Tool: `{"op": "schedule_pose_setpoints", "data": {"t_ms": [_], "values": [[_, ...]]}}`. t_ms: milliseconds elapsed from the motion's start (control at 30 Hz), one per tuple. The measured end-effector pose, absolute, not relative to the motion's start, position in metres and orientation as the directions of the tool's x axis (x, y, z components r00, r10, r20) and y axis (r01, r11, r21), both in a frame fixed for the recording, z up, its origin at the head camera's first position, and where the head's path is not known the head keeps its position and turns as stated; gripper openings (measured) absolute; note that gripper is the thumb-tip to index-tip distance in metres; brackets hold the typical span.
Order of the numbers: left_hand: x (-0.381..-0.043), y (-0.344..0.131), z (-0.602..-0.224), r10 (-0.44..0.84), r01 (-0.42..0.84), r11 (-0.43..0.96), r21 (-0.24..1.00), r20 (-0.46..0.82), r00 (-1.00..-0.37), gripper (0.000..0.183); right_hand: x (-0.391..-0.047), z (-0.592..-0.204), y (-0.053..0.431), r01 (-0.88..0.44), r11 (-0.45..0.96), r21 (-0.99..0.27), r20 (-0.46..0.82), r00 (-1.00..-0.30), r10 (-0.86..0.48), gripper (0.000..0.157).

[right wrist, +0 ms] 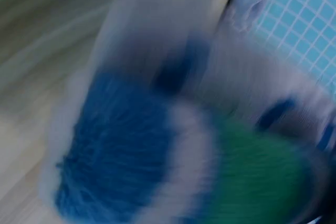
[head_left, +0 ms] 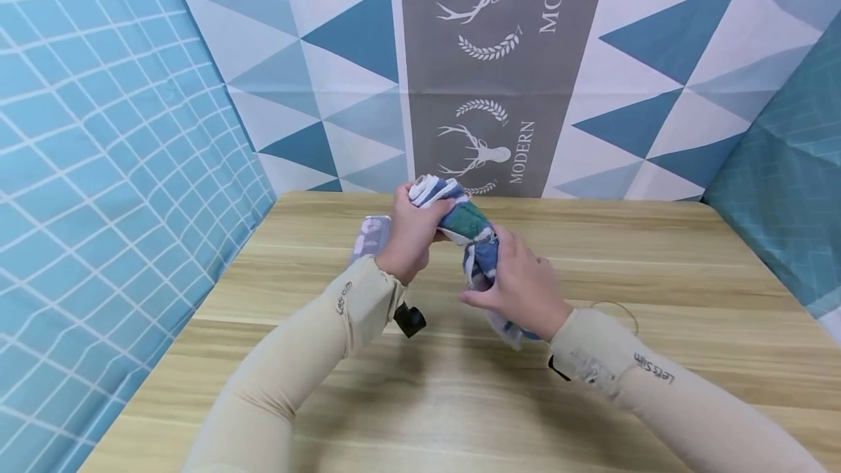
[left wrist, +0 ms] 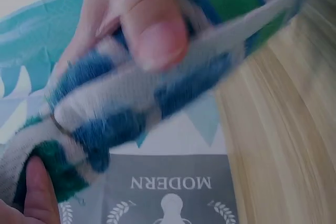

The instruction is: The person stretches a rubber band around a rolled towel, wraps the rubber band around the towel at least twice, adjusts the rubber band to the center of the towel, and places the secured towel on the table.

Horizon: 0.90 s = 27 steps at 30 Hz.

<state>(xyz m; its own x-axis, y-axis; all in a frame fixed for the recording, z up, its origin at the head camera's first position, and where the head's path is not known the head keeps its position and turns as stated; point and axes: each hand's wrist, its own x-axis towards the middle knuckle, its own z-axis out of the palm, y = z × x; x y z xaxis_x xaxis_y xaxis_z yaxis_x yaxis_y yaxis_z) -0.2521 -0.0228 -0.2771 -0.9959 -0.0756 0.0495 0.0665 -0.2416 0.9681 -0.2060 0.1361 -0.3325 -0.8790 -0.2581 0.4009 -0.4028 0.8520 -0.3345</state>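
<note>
The cloth (head_left: 468,222) is held up at the centre of the frame, bending down to the right, with a thin band (left wrist: 62,125) round it. The left hand (head_left: 412,231) pinches its upper end, thumb on top; the right hand (head_left: 528,285) grips the lower part between thumb and fingers. It looks soft and springy, so an even, firm hold near the band should stop the layers loosening, and the drooping end is best gathered in. Below is a wood-grain tabletop (head_left: 420,407); a grey-lilac item (head_left: 371,236) lies left of centre. Gridded blue sheeting (head_left: 98,137) covers the left, a triangle-patterned backdrop (head_left: 650,79) the top.
</note>
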Motion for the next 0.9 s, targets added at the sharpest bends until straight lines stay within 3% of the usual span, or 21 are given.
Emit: {"op": "schedule_pose_setpoints", "data": {"t_ms": [167, 300, 433, 533, 700, 900], "values": [[-0.248, -0.022, -0.271, -0.068, 0.044, -0.406, 0.913, 0.018, -0.998, 0.051, -0.212, -0.336, 0.131, -0.42, 0.868, -0.265, 0.553, -0.804, -0.221, 0.112], [-0.242, -0.027, -0.268, -0.008, 0.037, -0.452, 0.891, 0.037, -0.999, 0.045, -0.222, -0.331, 0.135, -0.404, 0.798, -0.447, 0.488, -0.858, -0.161, 0.087], [-0.244, -0.036, -0.27, 0.15, 0.07, -0.373, 0.925, 0.134, -0.98, 0.043, -0.226, -0.325, 0.144, -0.368, 0.629, -0.685, 0.328, -0.927, -0.184, 0.058], [-0.251, -0.043, -0.275, 0.252, 0.12, -0.261, 0.958, 0.188, -0.949, 0.052, -0.226, -0.326, 0.153, -0.338, 0.538, -0.772, 0.258, -0.941, -0.221, 0.046], [-0.26, -0.048, -0.289, 0.302, 0.197, -0.059, 0.979, 0.206, -0.931, 0.068, -0.228, -0.328, 0.16, -0.34, 0.471, -0.814, 0.25, -0.937, -0.245, 0.037], [-0.258, -0.038, -0.3, 0.338, 0.313, -0.039, 0.949, 0.308, -0.89, 0.075, -0.228, -0.33, 0.159, -0.393, 0.444, -0.805, 0.258, -0.907, -0.334, 0.036]]}}
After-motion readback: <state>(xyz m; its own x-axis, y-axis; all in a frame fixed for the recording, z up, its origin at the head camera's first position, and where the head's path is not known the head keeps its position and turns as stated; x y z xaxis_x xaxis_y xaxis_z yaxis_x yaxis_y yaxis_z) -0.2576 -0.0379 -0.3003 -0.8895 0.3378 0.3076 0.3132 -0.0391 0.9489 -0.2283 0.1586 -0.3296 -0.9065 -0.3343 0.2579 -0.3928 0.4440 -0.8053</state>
